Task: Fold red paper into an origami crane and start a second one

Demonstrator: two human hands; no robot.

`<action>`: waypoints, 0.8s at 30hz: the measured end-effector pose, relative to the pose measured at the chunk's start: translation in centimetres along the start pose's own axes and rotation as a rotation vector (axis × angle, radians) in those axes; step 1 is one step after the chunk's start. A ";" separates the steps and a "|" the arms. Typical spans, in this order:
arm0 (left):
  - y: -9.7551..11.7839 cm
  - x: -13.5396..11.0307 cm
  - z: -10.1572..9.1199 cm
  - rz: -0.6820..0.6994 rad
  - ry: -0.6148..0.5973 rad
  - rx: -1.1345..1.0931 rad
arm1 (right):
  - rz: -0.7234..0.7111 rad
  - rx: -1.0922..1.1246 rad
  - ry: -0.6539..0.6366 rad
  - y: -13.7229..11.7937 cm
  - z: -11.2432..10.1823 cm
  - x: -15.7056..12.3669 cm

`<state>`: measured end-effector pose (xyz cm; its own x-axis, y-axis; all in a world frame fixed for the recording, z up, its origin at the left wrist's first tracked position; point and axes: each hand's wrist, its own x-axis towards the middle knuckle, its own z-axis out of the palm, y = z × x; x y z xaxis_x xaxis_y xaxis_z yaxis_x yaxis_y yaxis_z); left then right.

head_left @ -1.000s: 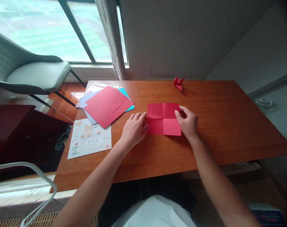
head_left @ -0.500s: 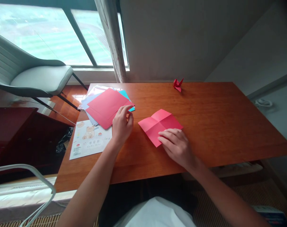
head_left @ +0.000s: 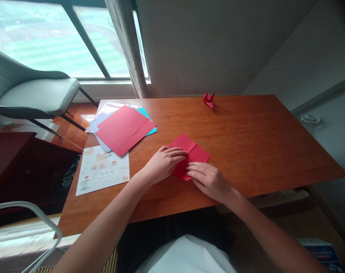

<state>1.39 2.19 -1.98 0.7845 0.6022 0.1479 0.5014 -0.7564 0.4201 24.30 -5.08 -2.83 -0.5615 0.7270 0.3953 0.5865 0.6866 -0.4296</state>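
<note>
A creased red paper square (head_left: 192, 151) lies turned like a diamond on the wooden table (head_left: 246, 144), in front of me. My left hand (head_left: 163, 163) rests on its left corner with fingers stretched flat. My right hand (head_left: 208, 180) lies on its near corner, fingers flat and pressing the sheet down. Part of the sheet is hidden under both hands.
A stack of coloured sheets with red on top (head_left: 122, 127) lies at the table's left, above a printed card with bears (head_left: 102, 168). A small red folded crane (head_left: 208, 99) stands at the far edge. A grey chair (head_left: 32, 93) is by the window.
The red square has been turned from straight to diamond-wise and drawn nearer. My left hand left it, went towards the stack, then came back onto it; my right hand moved to its near corner.
</note>
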 end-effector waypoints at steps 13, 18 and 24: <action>-1.6 0.1 -0.1 -0.142 0.281 -0.292 | 0.347 0.205 0.021 4.5 -1.3 7.0; -0.7 -0.2 -0.3 -0.225 0.428 -0.142 | 0.428 0.059 -0.108 5.7 -1.3 8.7; 3.1 0.4 0.2 -0.142 0.261 0.233 | 0.411 -0.072 -0.156 6.8 -0.5 10.4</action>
<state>3.33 0.02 -0.80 0.5970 0.7272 0.3388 0.6916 -0.6805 0.2422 22.69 7.17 -1.25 -0.3510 0.9334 0.0742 0.8157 0.3437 -0.4653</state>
